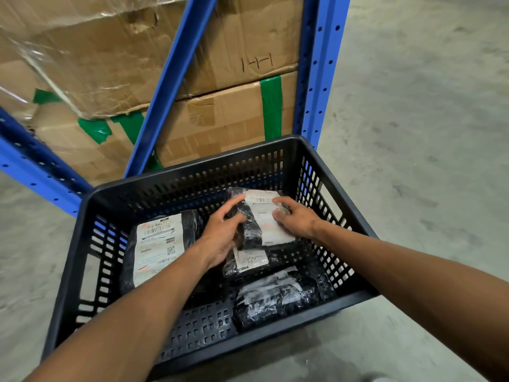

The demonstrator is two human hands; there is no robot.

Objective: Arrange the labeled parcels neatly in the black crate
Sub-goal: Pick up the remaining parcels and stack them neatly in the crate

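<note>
A black slatted crate stands on the floor below me. Inside it lie several black plastic-wrapped parcels with white labels. Both hands are on the far-right parcel: my left hand grips its left edge and my right hand holds its right side. It rests partly on top of a smaller parcel. A large parcel lies flat on the left, label up. Another parcel lies at the near right corner.
A blue steel rack with stacked cardboard boxes taped in green stands just behind the crate. Grey concrete floor stretches to the right and in front.
</note>
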